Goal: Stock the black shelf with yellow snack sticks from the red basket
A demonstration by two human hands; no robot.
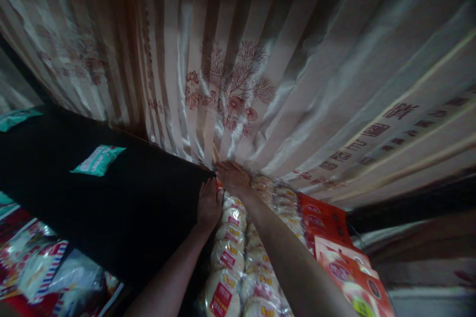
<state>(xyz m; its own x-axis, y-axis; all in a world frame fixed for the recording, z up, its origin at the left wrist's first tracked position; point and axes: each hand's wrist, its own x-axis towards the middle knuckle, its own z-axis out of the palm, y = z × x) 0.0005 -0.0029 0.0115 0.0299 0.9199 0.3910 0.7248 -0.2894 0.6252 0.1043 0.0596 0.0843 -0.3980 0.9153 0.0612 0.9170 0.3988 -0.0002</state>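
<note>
Rows of round, pale, biscuit-like packs (pixel 228 252) in clear wrap with red labels run away from me along a black surface (pixel 148 198). At the far end of the left row, my right hand (pixel 233 178) lies palm down with its fingers stretched toward the curtain. My left hand (pixel 209 203) rests against the left side of that row, fingers extended and fairly straight. A small orange-red patch (pixel 219 184) shows between the two hands; its kind is mostly hidden. Neither hand is visibly wrapped around anything.
A pleated, printed curtain (pixel 238 84) hangs right behind the black surface. Orange-red packages (pixel 342 262) stand to the right of the rows. A green packet (pixel 98 160) lies to the left, and several mixed bags (pixel 40 262) are piled at lower left.
</note>
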